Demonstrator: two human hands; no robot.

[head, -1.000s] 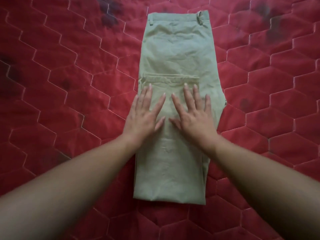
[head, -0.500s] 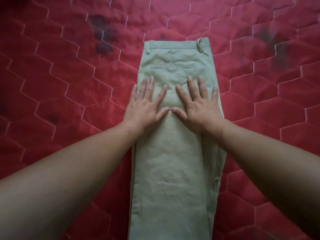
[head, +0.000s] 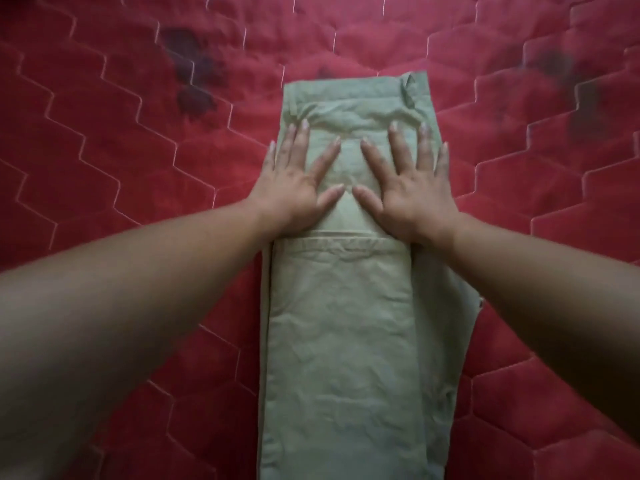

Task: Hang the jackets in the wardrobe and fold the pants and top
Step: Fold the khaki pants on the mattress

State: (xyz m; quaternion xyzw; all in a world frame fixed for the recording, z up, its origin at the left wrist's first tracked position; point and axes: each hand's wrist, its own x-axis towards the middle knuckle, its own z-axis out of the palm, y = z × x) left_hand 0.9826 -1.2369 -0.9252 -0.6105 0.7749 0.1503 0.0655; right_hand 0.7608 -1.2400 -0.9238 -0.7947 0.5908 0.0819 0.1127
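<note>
Pale green pants (head: 341,334) lie folded lengthwise on the red quilted bedspread (head: 114,140), waistband at the far end, legs doubled back over the seat. My left hand (head: 298,181) lies flat on the left side of the pants just below the waistband, fingers spread and straight. My right hand (head: 408,185) presses flat on the right side, fingers spread, thumbs of both hands nearly touching at the middle. The fabric is bunched into a ridge just ahead of my fingertips. The folded leg hem lies right behind my palms.
The red bedspread with hexagon stitching fills the whole view. Dark blotches (head: 194,81) mark it at the far left, and more dark blotches (head: 561,74) show at the far right.
Both flat hands have slid forward along the pants towards the waistband, pushing a ridge of cloth ahead of them. The view has moved closer, so the near end of the pants is cut off.
</note>
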